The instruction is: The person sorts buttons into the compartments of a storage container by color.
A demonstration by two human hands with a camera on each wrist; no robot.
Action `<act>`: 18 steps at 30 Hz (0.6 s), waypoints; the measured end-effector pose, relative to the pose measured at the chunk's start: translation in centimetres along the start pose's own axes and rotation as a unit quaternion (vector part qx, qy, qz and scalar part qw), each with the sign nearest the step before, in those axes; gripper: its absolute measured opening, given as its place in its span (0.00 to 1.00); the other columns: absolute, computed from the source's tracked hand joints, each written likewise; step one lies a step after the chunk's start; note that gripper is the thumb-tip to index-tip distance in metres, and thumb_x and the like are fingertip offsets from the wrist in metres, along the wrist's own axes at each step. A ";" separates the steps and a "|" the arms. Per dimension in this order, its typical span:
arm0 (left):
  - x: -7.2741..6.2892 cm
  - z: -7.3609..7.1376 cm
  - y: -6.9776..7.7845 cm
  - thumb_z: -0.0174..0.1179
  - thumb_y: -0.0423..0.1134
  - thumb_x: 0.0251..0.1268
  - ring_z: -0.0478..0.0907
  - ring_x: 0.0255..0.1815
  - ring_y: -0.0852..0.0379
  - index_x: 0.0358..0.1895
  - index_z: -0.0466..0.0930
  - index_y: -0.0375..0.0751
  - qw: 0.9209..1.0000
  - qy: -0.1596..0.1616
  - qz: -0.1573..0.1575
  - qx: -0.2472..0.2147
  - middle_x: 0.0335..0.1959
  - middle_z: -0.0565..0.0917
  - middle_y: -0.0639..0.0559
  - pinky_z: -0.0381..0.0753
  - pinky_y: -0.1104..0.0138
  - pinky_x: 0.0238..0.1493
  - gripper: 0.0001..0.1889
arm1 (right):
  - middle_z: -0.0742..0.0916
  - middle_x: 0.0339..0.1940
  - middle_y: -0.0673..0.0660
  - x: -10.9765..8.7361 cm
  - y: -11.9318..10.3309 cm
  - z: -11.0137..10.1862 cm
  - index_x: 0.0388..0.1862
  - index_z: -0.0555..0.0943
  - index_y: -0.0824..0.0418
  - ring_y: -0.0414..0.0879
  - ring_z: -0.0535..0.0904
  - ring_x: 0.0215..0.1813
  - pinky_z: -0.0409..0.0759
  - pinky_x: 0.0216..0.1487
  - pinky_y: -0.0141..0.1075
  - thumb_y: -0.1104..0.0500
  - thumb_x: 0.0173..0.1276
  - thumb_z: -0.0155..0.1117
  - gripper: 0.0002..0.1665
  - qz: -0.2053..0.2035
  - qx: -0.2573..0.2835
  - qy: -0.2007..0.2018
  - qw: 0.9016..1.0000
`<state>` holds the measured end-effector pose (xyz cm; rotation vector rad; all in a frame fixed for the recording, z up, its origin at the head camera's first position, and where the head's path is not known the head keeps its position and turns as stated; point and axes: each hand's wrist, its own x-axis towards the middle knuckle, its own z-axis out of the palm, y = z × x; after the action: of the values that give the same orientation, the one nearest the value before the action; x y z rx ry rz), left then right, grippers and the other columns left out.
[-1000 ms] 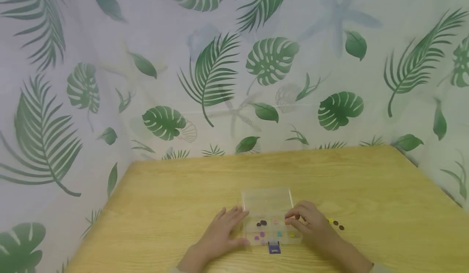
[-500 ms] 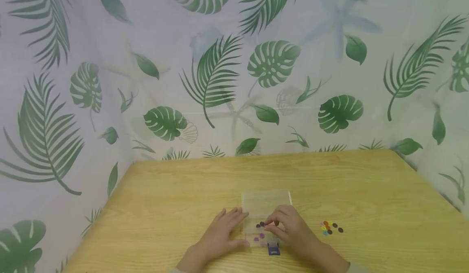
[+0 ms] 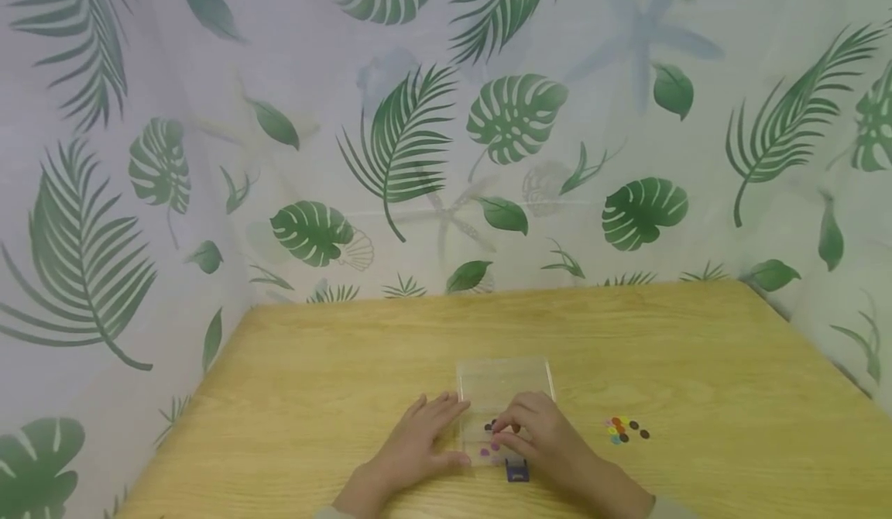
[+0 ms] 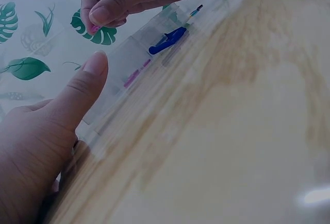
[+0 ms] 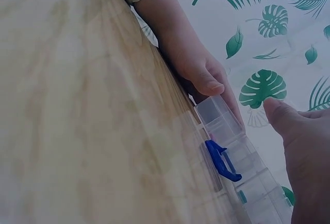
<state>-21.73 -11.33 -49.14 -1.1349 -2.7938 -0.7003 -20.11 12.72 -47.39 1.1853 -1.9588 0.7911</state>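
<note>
A clear compartment box (image 3: 505, 382) lies on the table with its lid raised at the back and a blue latch (image 3: 516, 471) in front. My left hand (image 3: 422, 443) rests along the box's left end, fingers and thumb straight, the thumb near the front corner. Over the compartments, my right hand (image 3: 550, 435) pinches a small pink piece (image 4: 95, 29) between thumb and fingertips. Black button-like discs (image 3: 488, 427) and purple ones (image 3: 485, 452) lie in the left compartments. The right hand hides the right compartments in the head view.
To the right of the box, several small coloured button-like discs (image 3: 617, 431) lie in a loose group on the wooden table (image 3: 334, 364). A leaf-printed cloth (image 3: 418, 155) rises behind the table and at both sides.
My right hand has moved left from the right compartments, where it held an orange piece; it is now nearer the left compartments with a pink one. The left hand keeps its place.
</note>
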 end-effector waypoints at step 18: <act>0.1 -0.2 0.2 0.54 0.64 0.59 0.59 0.72 0.48 0.71 0.60 0.49 1.000 -0.003 -0.005 0.015 0.71 0.64 0.50 0.49 0.48 0.73 0.39 | 0.77 0.26 0.45 -1.3 0.5 -1.3 0.32 0.83 0.59 0.34 0.68 0.31 0.68 0.36 0.20 0.48 0.60 0.66 0.15 0.056 -0.037 0.011 0.998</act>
<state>-21.67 -11.22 -48.84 -1.1224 -2.8067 -0.6557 -19.79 14.60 -47.78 1.0261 -2.0339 0.7771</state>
